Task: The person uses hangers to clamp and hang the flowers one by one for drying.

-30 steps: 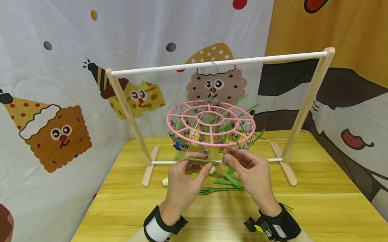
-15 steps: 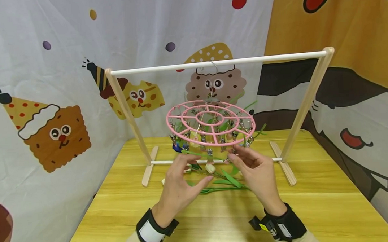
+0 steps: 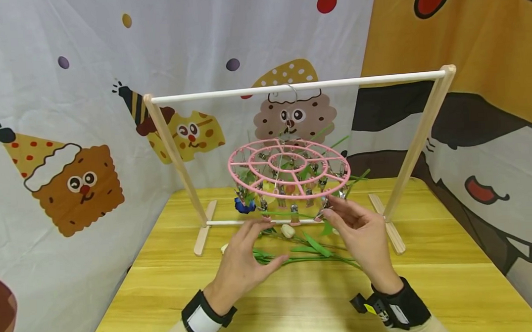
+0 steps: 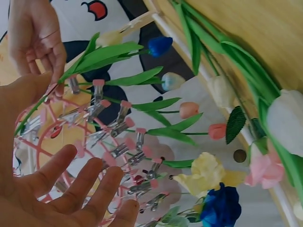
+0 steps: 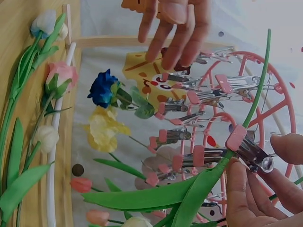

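A pink round clip hanger (image 3: 290, 198) hangs with silver, pink-tipped clips around its rings. My right hand (image 3: 362, 236) pinches one clip (image 5: 251, 153) at the hanger's front right. That clip's pads are on the green stem (image 5: 260, 94) of an artificial tulip, whose long leaves (image 5: 142, 196) spread beside it. My left hand (image 3: 239, 266) is below the hanger's front left, fingers extended and thumb apart, holding nothing. Several artificial flowers hang from other clips, among them a blue rose (image 5: 103, 88) and a yellow bloom (image 5: 106, 130).
The hanger's hook is on the white top bar (image 3: 227, 93) of a wooden stand, whose lower bar (image 5: 54, 137) crosses behind the hands. Loose flowers lie on the wooden table (image 3: 299, 303), including a white tulip (image 3: 288, 231) and a pink flower (image 4: 264, 165).
My left hand has let go of the green stem and drawn back down and left. The hanger has turned slightly, its front clips shifting right. My right hand has moved right with its clip.
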Demonstrator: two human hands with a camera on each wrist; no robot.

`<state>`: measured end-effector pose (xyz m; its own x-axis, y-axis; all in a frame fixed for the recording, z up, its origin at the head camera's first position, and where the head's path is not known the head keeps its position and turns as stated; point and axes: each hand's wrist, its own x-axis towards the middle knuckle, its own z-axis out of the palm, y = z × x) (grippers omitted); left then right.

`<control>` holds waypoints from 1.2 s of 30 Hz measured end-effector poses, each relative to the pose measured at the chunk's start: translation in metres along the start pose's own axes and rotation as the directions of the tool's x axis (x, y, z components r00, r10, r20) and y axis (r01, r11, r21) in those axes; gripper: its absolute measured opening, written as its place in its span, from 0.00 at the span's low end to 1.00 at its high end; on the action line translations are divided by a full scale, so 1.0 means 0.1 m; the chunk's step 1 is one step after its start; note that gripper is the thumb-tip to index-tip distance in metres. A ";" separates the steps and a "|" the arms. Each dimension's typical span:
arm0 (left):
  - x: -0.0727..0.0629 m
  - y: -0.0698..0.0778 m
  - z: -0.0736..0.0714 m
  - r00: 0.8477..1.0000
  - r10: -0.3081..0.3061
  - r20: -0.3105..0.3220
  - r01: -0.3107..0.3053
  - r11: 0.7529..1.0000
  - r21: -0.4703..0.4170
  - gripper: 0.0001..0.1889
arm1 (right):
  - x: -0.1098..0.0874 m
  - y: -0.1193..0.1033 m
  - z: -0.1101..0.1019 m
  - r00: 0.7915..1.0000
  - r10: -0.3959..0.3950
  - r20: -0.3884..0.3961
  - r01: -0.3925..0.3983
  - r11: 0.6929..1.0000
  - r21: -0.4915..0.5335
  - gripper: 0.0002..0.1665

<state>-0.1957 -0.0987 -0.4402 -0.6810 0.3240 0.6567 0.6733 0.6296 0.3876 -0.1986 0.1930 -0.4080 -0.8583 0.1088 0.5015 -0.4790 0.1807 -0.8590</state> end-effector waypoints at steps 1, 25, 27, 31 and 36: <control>-0.01 -0.01 0.01 1.000 0.004 0.005 -0.004 1.000 0.010 0.42 | 0.00 0.00 -0.01 1.000 -0.001 0.001 0.001 1.000 -0.008 0.22; -0.09 -0.30 0.41 0.963 -0.118 0.244 0.063 0.973 0.223 0.40 | -0.21 0.11 -0.28 0.998 -0.036 -0.056 0.035 0.999 -0.031 0.20; -0.09 -0.32 0.48 0.950 -0.136 0.280 0.070 0.970 0.233 0.38 | -0.25 0.16 -0.31 0.998 -0.007 -0.058 0.004 0.999 -0.054 0.19; -0.06 -0.33 0.61 0.941 -0.108 0.321 0.024 0.967 0.254 0.36 | -0.30 0.28 -0.37 0.998 0.041 -0.043 -0.046 0.991 -0.124 0.17; 0.02 -0.28 0.81 0.934 -0.033 0.355 -0.062 0.966 0.253 0.32 | -0.31 0.46 -0.42 0.999 0.039 0.006 -0.036 0.967 -0.253 0.16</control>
<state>-0.2394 -0.0585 -0.5018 -0.7610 0.5326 0.3706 0.6194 0.7664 0.1704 -0.1864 0.2387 -0.4585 -0.8776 0.1097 0.4667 -0.3853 0.4178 -0.8228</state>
